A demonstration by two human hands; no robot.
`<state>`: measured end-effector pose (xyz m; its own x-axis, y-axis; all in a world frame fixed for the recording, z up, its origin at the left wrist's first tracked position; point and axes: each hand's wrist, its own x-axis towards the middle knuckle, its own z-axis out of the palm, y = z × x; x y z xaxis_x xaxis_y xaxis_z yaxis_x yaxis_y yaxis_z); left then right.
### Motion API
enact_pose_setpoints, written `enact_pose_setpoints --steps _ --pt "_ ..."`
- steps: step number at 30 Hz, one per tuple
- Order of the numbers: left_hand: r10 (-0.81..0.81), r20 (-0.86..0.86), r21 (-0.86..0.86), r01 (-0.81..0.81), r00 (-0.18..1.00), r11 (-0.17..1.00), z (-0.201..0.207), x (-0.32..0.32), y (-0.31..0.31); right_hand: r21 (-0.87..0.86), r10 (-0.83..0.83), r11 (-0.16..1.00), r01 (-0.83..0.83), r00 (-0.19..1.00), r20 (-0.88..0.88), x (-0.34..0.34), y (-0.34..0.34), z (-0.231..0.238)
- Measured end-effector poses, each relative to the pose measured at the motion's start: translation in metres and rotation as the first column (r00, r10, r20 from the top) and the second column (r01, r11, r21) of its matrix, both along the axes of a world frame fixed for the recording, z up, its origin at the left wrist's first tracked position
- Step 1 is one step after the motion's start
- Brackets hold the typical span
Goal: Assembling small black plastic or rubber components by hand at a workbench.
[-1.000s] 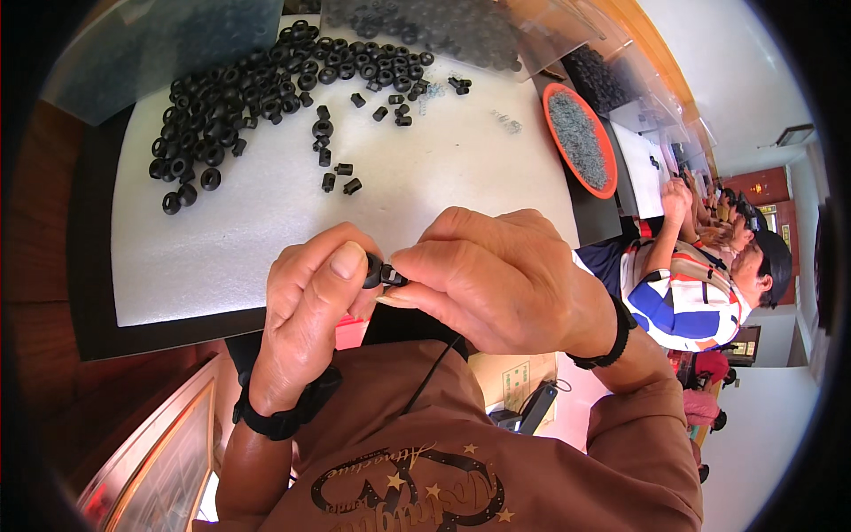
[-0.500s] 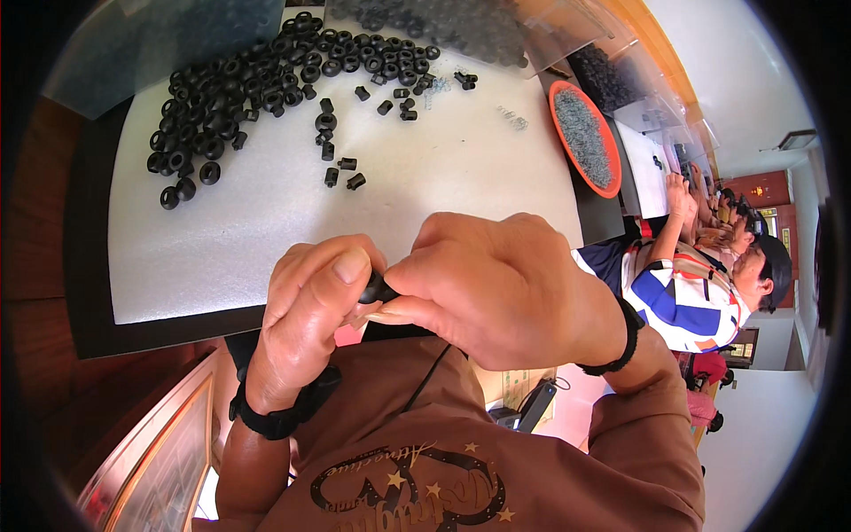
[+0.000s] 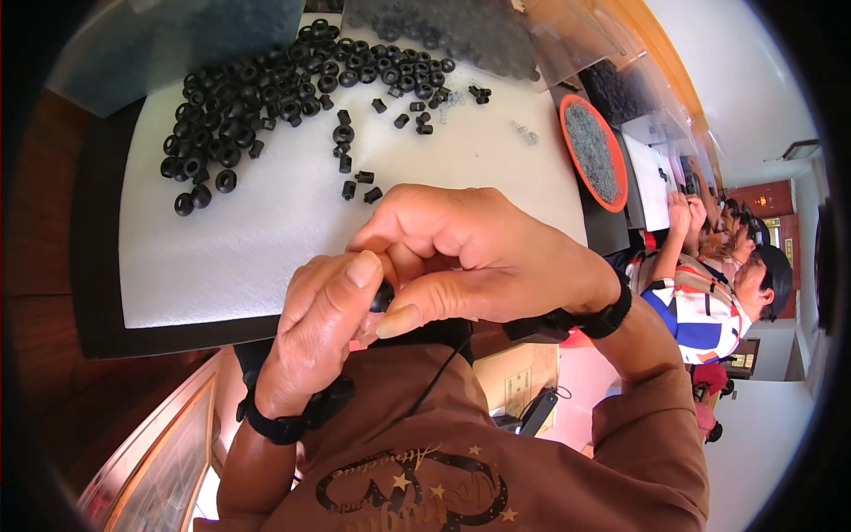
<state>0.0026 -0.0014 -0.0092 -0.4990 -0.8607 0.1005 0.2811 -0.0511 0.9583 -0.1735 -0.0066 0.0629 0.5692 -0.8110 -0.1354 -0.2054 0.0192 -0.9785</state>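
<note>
In front of my torso, just past the near edge of the white foam sheet (image 3: 213,284), my two hands meet. A small round black plastic part (image 3: 383,297) is pinched in my left hand (image 3: 310,332), thumb on top, with most of it hidden by fingers. My right hand (image 3: 487,262) closes on the same part from the right; its thumb lies at the near side and its bent fingers reach behind. Beyond my hands lie small stepped black pieces (image 3: 363,177) and a heap of black ring-shaped caps (image 3: 230,129).
Small metal springs (image 3: 525,133) lie loose on the foam. An orange bowl (image 3: 623,188) full of springs stands at the right. Translucent bins (image 3: 177,53) line the far side, one with black parts. Seated people (image 3: 700,297) work farther right. Below is a cardboard box (image 3: 519,377).
My right hand has turned and opened its grip somewhat, its fingers now reaching over beyond the part. Both hands stay together at the black part. The view has shifted slightly.
</note>
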Motion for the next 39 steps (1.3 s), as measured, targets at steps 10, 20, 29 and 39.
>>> enact_pose_setpoints --steps 10,20,29,39 --pt "-0.074 -0.052 0.348 0.088 0.996 0.933 0.005 -0.001 -0.002 0.173 0.015 0.985 -0.028 0.997 0.074 -0.003 -0.01 -0.007" --pt "-0.074 -0.065 0.352 0.092 0.995 0.931 0.009 -0.006 -0.004 0.216 -0.047 0.976 0.013 0.987 0.154 0.0 -0.01 -0.006" --pt "-0.101 -0.288 0.235 0.173 0.952 0.957 -0.008 0.001 -0.005 -0.481 -0.053 0.877 0.001 0.994 -0.095 0.01 0.002 -0.006" --pt "-0.183 -0.15 0.066 0.195 0.972 0.979 -0.007 -0.003 -0.003 -0.641 -0.567 0.717 0.275 0.765 -0.305 -0.042 -0.032 0.063"
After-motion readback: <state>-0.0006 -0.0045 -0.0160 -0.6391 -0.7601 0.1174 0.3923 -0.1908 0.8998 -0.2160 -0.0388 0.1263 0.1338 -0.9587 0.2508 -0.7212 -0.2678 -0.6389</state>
